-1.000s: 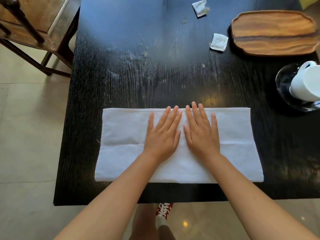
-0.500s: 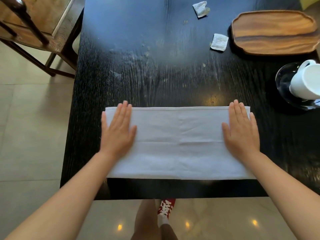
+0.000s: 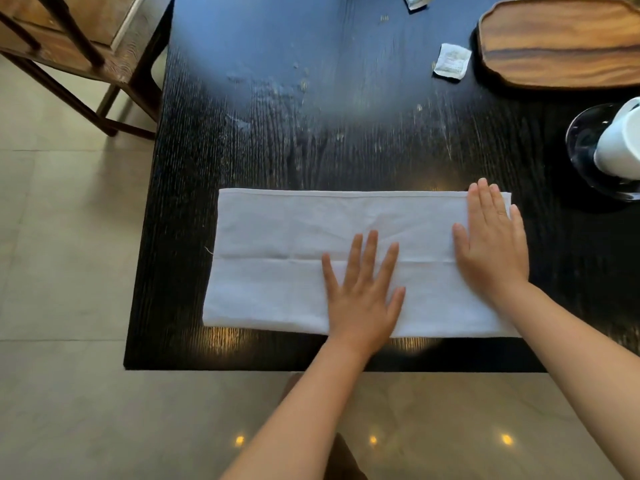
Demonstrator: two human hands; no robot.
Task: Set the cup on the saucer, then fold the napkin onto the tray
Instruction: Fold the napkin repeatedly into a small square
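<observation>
A white napkin (image 3: 277, 244), folded into a long strip, lies flat near the front edge of the black table (image 3: 311, 116). My left hand (image 3: 363, 292) presses palm-down on its middle, fingers spread. My right hand (image 3: 491, 240) lies flat on the napkin's right end. A white cup (image 3: 620, 147) stands on a dark glass saucer (image 3: 581, 140) at the right edge of the view, partly cut off. The wooden tray (image 3: 561, 43) sits at the back right with nothing on it.
Two small white packets lie on the table, one (image 3: 452, 60) just left of the tray, another (image 3: 417, 0) at the top edge. A wooden chair (image 3: 86, 39) stands off the table's far left corner. Tiled floor lies below the front edge.
My left hand slid from the napkin's left end to its middle. My right hand stays on the right end. Before that, both hands swept outward from the centre.
</observation>
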